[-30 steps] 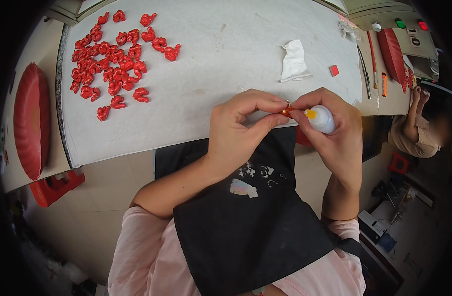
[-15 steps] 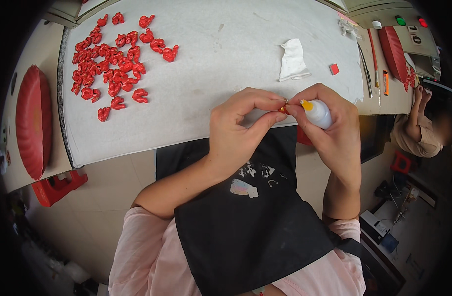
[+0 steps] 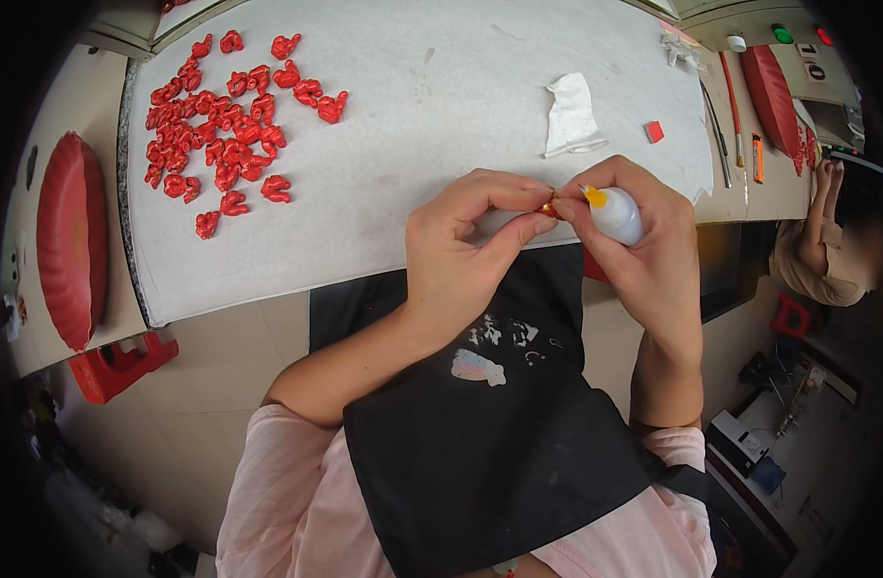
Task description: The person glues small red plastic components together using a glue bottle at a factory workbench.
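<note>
A small red piece with a gold-yellow patch [image 3: 551,208] sits between my fingertips, mostly covered by them. My left hand [image 3: 461,231] pinches it from the left between thumb and forefinger. My right hand [image 3: 646,226] is closed round a small white squeeze bottle [image 3: 621,220] with a yellow tip, tucked against the palm. The right thumb and forefinger also reach the red piece from its other side. The bottle's tip points up and left, apart from the piece. Both hands are over the front edge of the white-covered table [image 3: 384,125].
Several glossy red figurines [image 3: 234,154] lie spread at the table's left. Beyond my hands are a crumpled white cloth [image 3: 571,116] and a small red block [image 3: 654,131]. Brushes [image 3: 733,106] lie at the right, near a red tray [image 3: 771,96]. Another red tray [image 3: 73,241] stands far left.
The red piece has turned slightly between my fingertips, showing more of its gold-yellow patch. My hands have shifted very little, and both keep their grip.
</note>
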`<state>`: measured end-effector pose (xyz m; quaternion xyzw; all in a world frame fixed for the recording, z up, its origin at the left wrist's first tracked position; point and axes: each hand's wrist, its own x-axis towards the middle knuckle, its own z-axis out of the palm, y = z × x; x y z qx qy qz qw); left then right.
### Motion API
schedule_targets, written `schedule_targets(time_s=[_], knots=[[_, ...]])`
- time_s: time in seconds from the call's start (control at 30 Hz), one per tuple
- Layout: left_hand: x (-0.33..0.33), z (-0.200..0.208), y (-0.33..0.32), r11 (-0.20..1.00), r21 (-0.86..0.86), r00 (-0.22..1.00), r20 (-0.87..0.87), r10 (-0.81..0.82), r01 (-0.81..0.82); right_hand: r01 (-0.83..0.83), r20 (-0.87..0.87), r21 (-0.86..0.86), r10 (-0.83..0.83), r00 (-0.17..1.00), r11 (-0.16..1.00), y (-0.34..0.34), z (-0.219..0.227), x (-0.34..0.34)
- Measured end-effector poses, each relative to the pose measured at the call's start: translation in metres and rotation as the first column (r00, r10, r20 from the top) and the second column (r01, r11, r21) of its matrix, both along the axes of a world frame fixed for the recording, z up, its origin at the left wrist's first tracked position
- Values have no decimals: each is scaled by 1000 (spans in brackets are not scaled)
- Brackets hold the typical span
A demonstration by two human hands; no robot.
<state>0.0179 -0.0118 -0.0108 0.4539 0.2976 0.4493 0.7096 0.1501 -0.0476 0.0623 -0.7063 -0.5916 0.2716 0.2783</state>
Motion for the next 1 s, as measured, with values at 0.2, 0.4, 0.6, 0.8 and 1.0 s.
schedule_targets(time_s=[0.2, 0.4, 0.6, 0.8, 1.0], knots=[[-4, 12, 10, 997, -11, 996, 48, -78, 78, 23, -69, 169, -11, 998, 985, 3, -7, -2], [-31, 21, 56, 928, 334, 946, -321, -51, 163, 293, -182, 250, -253, 950, 923, -12, 2, 1], [-62, 31, 129, 666, 690, 520, -694, 498, 283, 267, -217, 253, -214, 952, 930, -27, -14, 12], [-72, 23, 144, 647, 676, 410, -733, 543, 353, 291, -259, 240, -228, 939, 926, -29, -18, 15], [-78, 16, 148, 385, 798, 435, -584, 685, 464, 262, -274, 256, -190, 943, 930, -29, -25, 20]])
